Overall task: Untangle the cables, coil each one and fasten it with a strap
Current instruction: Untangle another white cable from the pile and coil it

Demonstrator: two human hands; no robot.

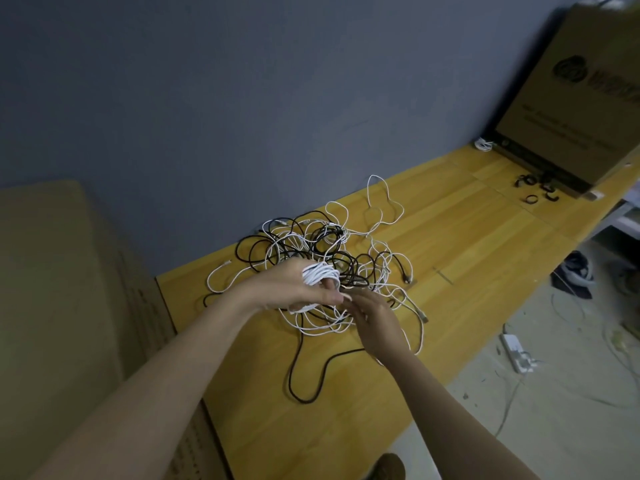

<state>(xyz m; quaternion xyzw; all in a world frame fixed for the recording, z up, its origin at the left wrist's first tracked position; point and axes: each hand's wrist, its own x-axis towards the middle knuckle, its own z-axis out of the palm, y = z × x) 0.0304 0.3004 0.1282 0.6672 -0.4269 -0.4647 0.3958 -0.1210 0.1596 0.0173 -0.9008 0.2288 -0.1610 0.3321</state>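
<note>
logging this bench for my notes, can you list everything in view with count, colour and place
tangled pile of thin cables: several, white and black, middle of bench
yellow wooden bench top: one, along the grey wall
coil of white cable: one, wound round the left hand
black looped straps: a few, far right of bench
large cardboard box: one, brown, far end
small white cable bundle: one, beside that box
cardboard sheet: brown, left
white power strip: one, on floor
left hand: holds coil
right hand: fingers at cables

One tangle of black and white cables [329,258], two cardboard boxes [581,98], two hands, several black straps [535,190] on a wooden table [467,216].
</note>
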